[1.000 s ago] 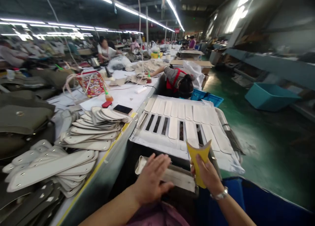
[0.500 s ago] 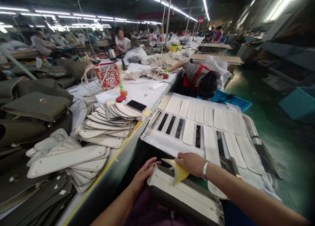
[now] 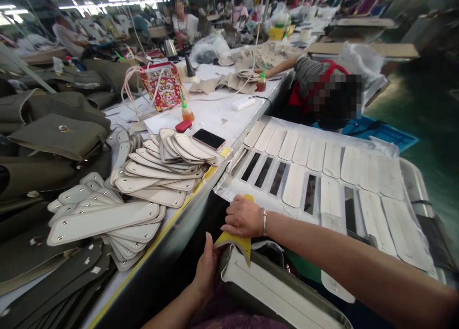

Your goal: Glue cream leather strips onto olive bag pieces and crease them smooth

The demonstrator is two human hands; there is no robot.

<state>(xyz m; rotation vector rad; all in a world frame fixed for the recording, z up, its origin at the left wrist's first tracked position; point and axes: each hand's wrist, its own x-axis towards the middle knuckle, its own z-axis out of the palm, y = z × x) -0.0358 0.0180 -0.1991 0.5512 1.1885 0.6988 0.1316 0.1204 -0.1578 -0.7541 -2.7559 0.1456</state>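
Observation:
On my lap lies a dark olive bag [image 3: 287, 290], its long off-white side panel facing up with a line along it. My right hand [image 3: 244, 216], with a silver bracelet at the wrist, is closed around a bent yellow sheet [image 3: 234, 243] whose lower edge is against the panel's near-left end. My left hand [image 3: 206, 267] holds that same end of the bag from the left, thumb pointing up; its other fingers are mostly hidden. Beyond my hands, a rack covered in white [image 3: 276, 209] carries rows of off-white strips [image 3: 294, 185].
Riveted off-white straps [image 3: 103, 219] are piled on the table at left, beside olive bags [image 3: 60, 133]. A phone [image 3: 209, 139], a red object [image 3: 183, 126] and a glue bottle [image 3: 187, 113] stand behind them. A co-worker [image 3: 322, 90] bends down at the rack's far side.
My right hand has moved left along the panel with the yellow sheet, to its end near my left hand. My left thumb now points up. The view has tilted down.

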